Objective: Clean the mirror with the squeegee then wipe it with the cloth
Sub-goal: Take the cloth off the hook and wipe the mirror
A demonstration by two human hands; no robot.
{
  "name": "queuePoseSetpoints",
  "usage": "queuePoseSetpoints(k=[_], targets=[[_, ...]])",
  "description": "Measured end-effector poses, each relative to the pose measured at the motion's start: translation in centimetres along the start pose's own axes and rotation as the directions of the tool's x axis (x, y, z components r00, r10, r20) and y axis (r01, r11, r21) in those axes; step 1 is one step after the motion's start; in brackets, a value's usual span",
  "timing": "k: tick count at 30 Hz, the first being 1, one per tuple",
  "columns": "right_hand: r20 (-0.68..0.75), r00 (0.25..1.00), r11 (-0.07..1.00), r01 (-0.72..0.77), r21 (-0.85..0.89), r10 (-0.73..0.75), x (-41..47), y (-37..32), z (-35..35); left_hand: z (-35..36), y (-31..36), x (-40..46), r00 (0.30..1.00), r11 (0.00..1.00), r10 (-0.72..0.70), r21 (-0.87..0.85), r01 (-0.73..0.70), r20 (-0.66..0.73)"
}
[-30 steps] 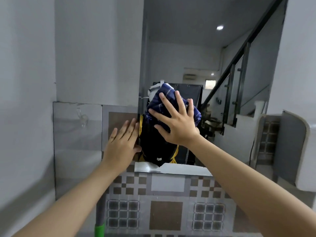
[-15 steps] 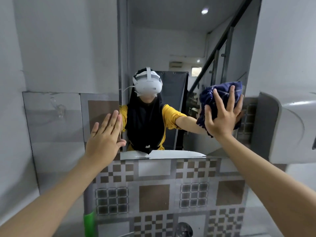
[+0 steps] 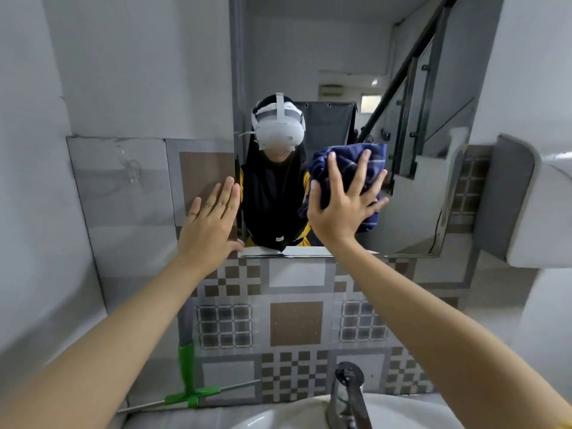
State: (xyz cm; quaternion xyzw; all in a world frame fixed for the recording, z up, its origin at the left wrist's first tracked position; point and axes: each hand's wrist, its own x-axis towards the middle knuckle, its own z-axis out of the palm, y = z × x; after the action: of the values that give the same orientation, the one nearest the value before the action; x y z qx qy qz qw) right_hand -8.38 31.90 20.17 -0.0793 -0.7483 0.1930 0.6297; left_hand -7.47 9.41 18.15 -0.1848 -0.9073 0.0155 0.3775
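on one mirror (image 3: 309, 41), right hand (image 3: 340, 213) presses one cloth (image 3: 348, 164)

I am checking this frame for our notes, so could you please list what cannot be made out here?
Head view only:
Squeegee: handle top and blade's left end hidden behind the left forearm.
Cloth: middle covered by the right hand.
Tap: cut off by the bottom edge.
Mirror: remaining streaks too fine to see.

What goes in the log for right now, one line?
step: cloth wipe | right hand: presses cloth on mirror | left hand: flat on tile beside mirror | squeegee: untouched, set aside
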Motion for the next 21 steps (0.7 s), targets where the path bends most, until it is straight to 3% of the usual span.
queuePoseSetpoints(k=[6,11,15,17,21], targets=[[0.066,0.940,0.942,0.335,0.022,-0.336,-3.1,-4.3,1.6,0.6,0.1,-0.3,0.999,0.998,-0.033,-0.049,0.032,-0.006],[0.064,0.762,0.763,0.647,-0.011,-0.645,-3.1,-1.9,1.0,1.3,0.0,-0.8,0.999,0.999,-0.029,-0.047,0.029,-0.016],[0.120,0.631,0.629,0.775,-0.058,-0.767,-1.7,2.3,-0.3,1.3,-0.1,-0.8,0.999,0.999,0.000,-0.046,-0.001,-0.037],[0.128,0.643,0.636,0.766,-0.097,-0.755,-0.9,5.1,-1.0,1.3,0.0,-0.8,0.998,0.999,0.007,-0.043,-0.010,-0.055],[0.120,0.761,0.740,0.648,-0.183,-0.637,0.6,11.2,-2.9,1.4,0.0,-0.9,0.995,0.999,0.024,-0.031,-0.027,-0.099]])
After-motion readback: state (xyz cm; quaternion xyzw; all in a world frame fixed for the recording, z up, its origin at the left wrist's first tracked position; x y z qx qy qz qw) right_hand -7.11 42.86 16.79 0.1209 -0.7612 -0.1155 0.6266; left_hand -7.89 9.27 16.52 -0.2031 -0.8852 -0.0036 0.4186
